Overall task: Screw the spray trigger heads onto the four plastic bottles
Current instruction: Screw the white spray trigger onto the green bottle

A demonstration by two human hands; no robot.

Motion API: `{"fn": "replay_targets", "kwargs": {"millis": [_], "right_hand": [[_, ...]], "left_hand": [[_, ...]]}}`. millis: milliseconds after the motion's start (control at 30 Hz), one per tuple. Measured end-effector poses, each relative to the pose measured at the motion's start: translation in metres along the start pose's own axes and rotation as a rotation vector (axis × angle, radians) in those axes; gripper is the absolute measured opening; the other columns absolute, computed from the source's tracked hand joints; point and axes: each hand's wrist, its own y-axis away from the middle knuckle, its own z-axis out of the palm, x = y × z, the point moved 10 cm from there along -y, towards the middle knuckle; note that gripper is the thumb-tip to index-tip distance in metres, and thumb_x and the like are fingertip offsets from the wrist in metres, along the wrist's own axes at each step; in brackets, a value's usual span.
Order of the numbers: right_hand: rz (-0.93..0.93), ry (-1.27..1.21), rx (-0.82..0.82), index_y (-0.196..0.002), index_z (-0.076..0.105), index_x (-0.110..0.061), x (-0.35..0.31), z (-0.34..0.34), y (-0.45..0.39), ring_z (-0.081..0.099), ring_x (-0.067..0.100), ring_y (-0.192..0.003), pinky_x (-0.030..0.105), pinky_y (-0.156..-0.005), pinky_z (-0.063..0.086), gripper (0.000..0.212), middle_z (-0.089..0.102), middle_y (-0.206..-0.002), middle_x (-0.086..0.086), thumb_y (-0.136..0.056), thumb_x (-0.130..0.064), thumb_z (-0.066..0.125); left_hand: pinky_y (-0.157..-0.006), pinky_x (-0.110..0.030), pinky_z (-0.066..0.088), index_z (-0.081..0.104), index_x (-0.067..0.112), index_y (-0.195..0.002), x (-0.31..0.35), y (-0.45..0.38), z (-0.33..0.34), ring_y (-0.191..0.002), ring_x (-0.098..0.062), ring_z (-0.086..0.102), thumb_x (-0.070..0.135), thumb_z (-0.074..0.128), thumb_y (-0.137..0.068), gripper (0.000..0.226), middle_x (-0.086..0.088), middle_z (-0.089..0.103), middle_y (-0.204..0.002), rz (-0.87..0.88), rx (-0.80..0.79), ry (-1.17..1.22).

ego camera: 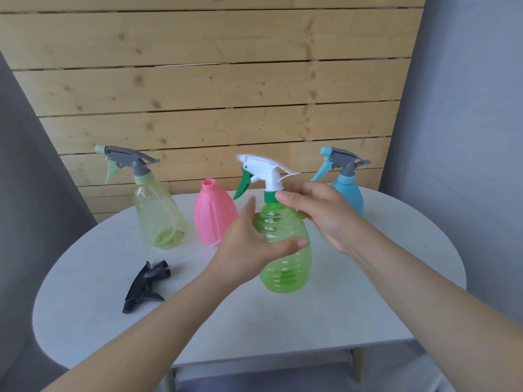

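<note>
— Grip status, head view?
— Left hand (249,250) wrapped round ribbed translucent green plastic bottle (285,256), thumb across front. Right hand (319,213) at green collar under white spray trigger head with green lever (261,172), fingertips on collar; pinching or merely touching, cannot tell.
— Bottle location?
— Upright, centre of round white table (368,292).
— Others?
— Pale yellow clear bottle with grey-mint trigger (158,210) back left, headed. Blue bottle with grey-blue trigger (349,190) back right, headed, behind right hand. Pink ribbed bottle (212,213) between, neck open. Black spray trigger head (144,287) lying loose front left.
</note>
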Motion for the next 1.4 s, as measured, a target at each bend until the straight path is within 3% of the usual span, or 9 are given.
{"fn": "replay_targets", "kwargs": {"millis": [133,300,500,700,833,1000,1100,1267,1400], "right_hand": [[0.077,-0.084,-0.224,-0.094,0.073,-0.016,0.001,0.015,0.005,0.063,0.013,-0.099,0.031,-0.1,0.043,0.029,0.071,-0.095,0.0,-0.07,-0.03,0.067],[0.043,-0.042,-0.064,-0.077,0.075,-0.017,0.001,0.006,-0.001,0.063,0.006,-0.094,0.029,-0.104,0.038,0.022,0.073,-0.088,-0.006,-0.058,-0.028,0.073],[-0.007,0.032,0.026,-0.085,0.072,-0.024,0.003,0.006,-0.003,0.065,-0.004,-0.081,0.007,-0.081,0.046,0.016,0.074,-0.079,-0.014,-0.075,-0.012,0.072],[-0.02,0.127,0.007,-0.096,0.065,-0.022,-0.004,0.0,-0.013,0.065,-0.001,-0.092,0.016,-0.088,0.047,0.013,0.071,-0.097,-0.008,-0.087,-0.016,0.059],[0.004,0.196,-0.009,-0.098,0.062,-0.024,-0.004,-0.003,-0.021,0.061,0.002,-0.102,0.02,-0.096,0.044,0.014,0.068,-0.107,-0.006,-0.089,-0.015,0.055],[0.133,0.276,0.107,-0.132,0.049,-0.019,0.02,-0.013,-0.022,0.051,0.007,-0.119,0.029,-0.106,0.035,0.041,0.053,-0.136,-0.002,-0.092,-0.026,0.05],[0.236,0.339,0.224,-0.121,0.056,-0.023,0.038,-0.026,-0.015,0.057,0.01,-0.106,0.031,-0.1,0.039,0.033,0.06,-0.128,0.001,-0.091,-0.02,0.043],[0.406,0.386,0.28,-0.118,0.044,0.006,0.058,-0.031,-0.007,0.058,0.031,-0.089,0.06,-0.101,0.036,0.039,0.06,-0.103,0.029,-0.081,-0.006,0.038],[0.439,0.375,0.3,-0.125,0.053,-0.011,0.064,-0.037,-0.009,0.052,0.032,-0.121,0.048,-0.105,0.04,0.041,0.053,-0.136,0.013,-0.088,-0.012,0.035]], "left_hand": [[-0.077,-0.02,0.053,0.064,0.031,-0.102,0.005,0.001,0.01,-0.09,-0.005,0.068,0.035,0.08,-0.061,0.044,0.008,0.073,-0.096,0.01,-0.198,0.046],[-0.067,-0.019,0.052,0.062,0.031,-0.097,0.007,-0.002,-0.001,-0.078,-0.008,0.066,0.043,0.082,-0.058,0.046,0.005,0.071,-0.085,0.022,-0.054,-0.094],[-0.062,-0.023,0.047,0.051,0.029,-0.113,0.01,-0.005,-0.012,-0.081,-0.009,0.059,0.052,0.079,-0.054,0.069,0.011,0.061,-0.087,0.087,0.115,-0.322],[-0.096,-0.036,0.043,0.034,0.03,-0.131,-0.011,-0.025,0.009,-0.122,-0.014,0.045,0.048,0.078,-0.064,0.082,0.007,0.049,-0.128,0.082,-0.035,-0.101],[-0.08,-0.023,0.048,0.039,0.036,-0.123,-0.027,-0.04,0.005,-0.108,-0.005,0.055,0.043,0.083,-0.059,0.079,0.016,0.057,-0.115,0.013,-0.025,0.035],[-0.074,-0.024,0.05,0.039,0.035,-0.111,-0.035,-0.058,-0.004,-0.092,0.005,0.057,0.047,0.082,-0.06,0.068,0.019,0.059,-0.101,0.017,0.171,0.062],[-0.073,-0.024,0.049,0.038,0.031,-0.115,-0.04,-0.069,0.0,-0.094,-0.003,0.059,0.043,0.082,-0.063,0.069,0.013,0.059,-0.105,0.017,0.207,0.067],[-0.077,-0.024,0.046,0.036,0.023,-0.127,-0.055,-0.077,0.012,-0.099,-0.01,0.059,0.036,0.082,-0.064,0.08,0.008,0.058,-0.109,-0.003,0.166,0.079],[-0.073,-0.018,0.046,0.034,0.026,-0.126,-0.063,-0.076,0.017,-0.097,-0.005,0.057,0.035,0.081,-0.065,0.078,0.014,0.055,-0.106,-0.01,0.12,0.085]]}}
